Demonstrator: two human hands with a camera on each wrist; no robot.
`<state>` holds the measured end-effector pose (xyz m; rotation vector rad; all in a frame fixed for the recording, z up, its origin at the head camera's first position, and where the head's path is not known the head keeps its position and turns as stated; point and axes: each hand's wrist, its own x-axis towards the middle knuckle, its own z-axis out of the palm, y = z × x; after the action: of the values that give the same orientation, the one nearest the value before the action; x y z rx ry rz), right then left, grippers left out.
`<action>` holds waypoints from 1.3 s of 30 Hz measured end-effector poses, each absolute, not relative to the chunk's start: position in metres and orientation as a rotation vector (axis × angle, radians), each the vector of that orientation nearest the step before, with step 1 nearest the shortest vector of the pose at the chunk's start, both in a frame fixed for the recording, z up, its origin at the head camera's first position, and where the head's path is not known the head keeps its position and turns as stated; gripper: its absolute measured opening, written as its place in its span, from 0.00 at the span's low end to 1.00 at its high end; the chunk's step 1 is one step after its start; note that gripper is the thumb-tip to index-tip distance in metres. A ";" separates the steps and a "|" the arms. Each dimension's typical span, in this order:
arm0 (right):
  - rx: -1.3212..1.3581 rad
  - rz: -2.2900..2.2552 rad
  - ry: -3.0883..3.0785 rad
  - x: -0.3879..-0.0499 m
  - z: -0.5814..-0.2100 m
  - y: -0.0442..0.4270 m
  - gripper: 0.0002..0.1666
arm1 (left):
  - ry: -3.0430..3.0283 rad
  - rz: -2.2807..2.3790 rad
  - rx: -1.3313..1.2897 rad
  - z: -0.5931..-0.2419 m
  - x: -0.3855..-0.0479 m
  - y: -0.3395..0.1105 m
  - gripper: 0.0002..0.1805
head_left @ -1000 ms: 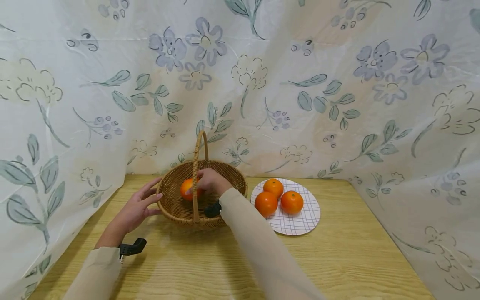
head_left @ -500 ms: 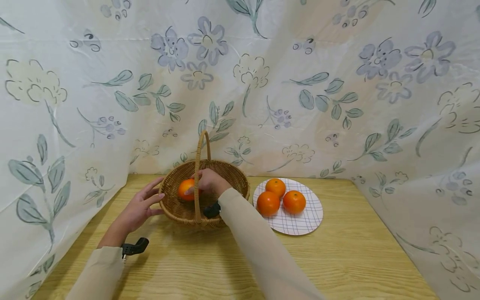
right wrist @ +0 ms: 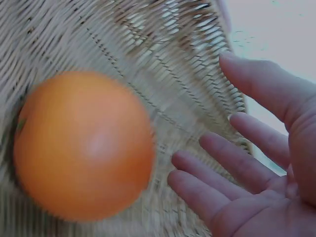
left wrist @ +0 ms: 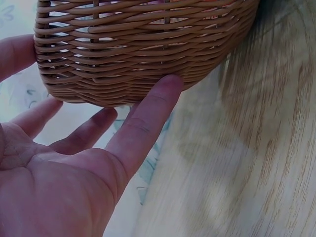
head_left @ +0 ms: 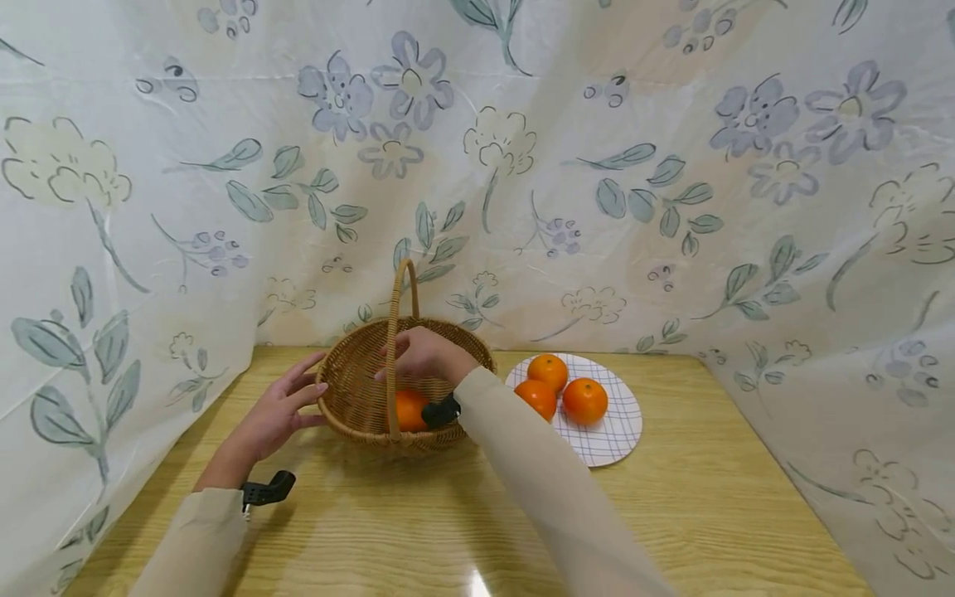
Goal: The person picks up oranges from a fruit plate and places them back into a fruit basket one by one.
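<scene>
A wicker basket (head_left: 351,419) with a tall handle stands on the table, an orange fruit (head_left: 409,410) lying in its near part. In the right wrist view the fruit (right wrist: 84,145) rests on the wicker, apart from the fingers. My right hand (head_left: 427,355) is over the basket's inside, fingers spread and holding nothing; that hand (right wrist: 266,163) shows its palm in the right wrist view. My left hand (head_left: 272,414) touches the basket's left side with extended fingers; in the left wrist view the hand (left wrist: 74,173) has its fingertips against the weave (left wrist: 123,59).
Right of the basket, a white checked oval plate (head_left: 615,431) holds three orange fruits (head_left: 585,401), one partly covered by my right sleeve (head_left: 545,473). A flowered cloth (head_left: 522,166) hangs behind and beside the wooden table (head_left: 716,497).
My right hand has let go of the orange fruit and moved slightly up and right. The fruit has shifted from the basket's left part to its near middle. My left hand stays put.
</scene>
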<state>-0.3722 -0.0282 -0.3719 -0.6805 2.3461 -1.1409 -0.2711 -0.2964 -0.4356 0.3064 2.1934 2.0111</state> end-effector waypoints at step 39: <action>-0.655 -1.812 2.465 -0.347 -0.408 0.239 0.34 | 2.189 2.030 0.325 -0.435 -0.280 -0.286 0.39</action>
<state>-0.3467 0.2391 -0.4077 -0.6552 2.4652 -1.8116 -0.2795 -0.2858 -0.4349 0.3251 2.1894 2.0296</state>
